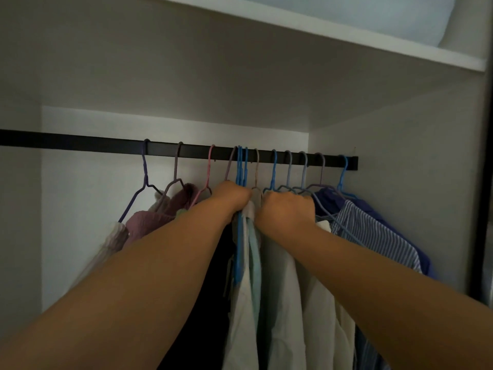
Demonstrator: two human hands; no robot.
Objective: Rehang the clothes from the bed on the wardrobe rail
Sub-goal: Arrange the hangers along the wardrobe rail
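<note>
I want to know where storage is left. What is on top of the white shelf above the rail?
On the shelf lies a pale blue, soft-looking bundle, perhaps bedding. The shelf edge and the frame hide its lower and upper parts.

Both forearms are showing bare from the hands back to the frame edge, the left hand and right hand wearing no sleeves, gloves or jewellery.
</note>
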